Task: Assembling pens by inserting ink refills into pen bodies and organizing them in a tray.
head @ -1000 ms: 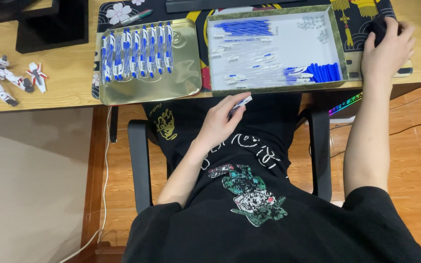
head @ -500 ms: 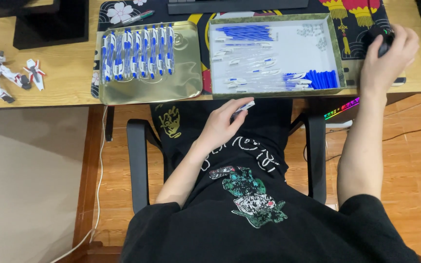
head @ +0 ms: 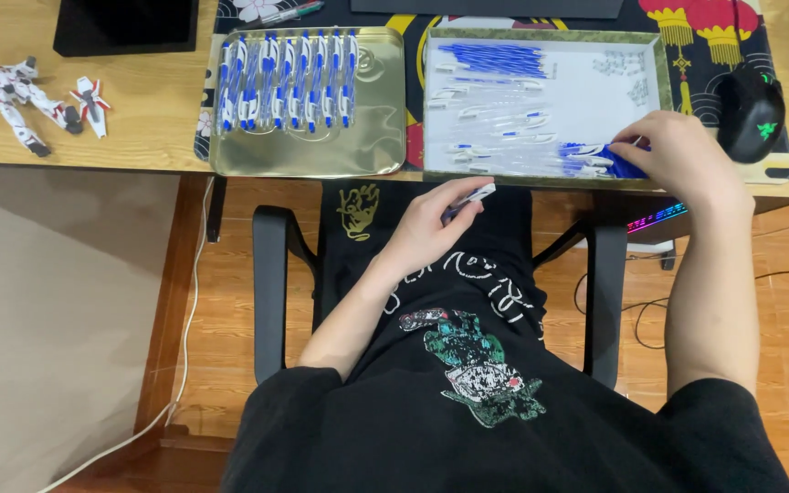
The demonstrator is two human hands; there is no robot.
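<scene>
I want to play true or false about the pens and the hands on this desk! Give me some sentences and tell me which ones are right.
1. The left hand holds a pen part over the lap. True.
2. The right hand rests on the black mouse. False: it reaches into the white-lined tray, at the blue pieces.
3. The finished pens lie in a row in the gold tray. True.
4. The toy robot stands inside the gold tray. False: it lies on the bare wooden desk, far left.
5. Both trays sit on the floor. False: they are on the desk.
</scene>
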